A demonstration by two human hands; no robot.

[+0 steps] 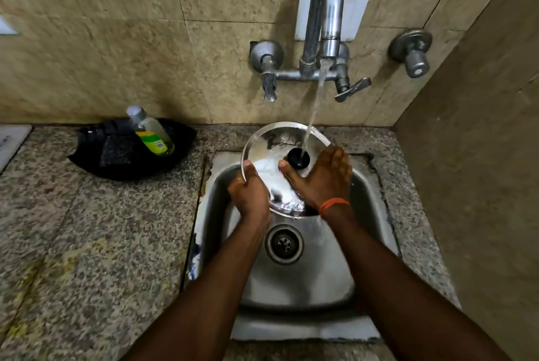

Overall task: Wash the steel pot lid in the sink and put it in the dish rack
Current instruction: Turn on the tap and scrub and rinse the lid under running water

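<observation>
The round steel pot lid (272, 146) with a black knob (298, 158) is held tilted over the steel sink (294, 282). Water streams from the tap (328, 10) and lands beside the knob. My left hand (249, 193) grips the lid's left rim, thumb on top. My right hand (323, 178) lies flat on the lid's right side, thumb next to the knob, an orange band on its wrist. No dish rack is in view.
A black tray (87, 156) on the granite counter at back left holds a dark scrub pad (116, 152) and a yellow-green soap bottle (153, 134). Two wall valves (411, 51) flank the tap. A tiled side wall rises on the right. The drain (283, 244) sits mid-sink.
</observation>
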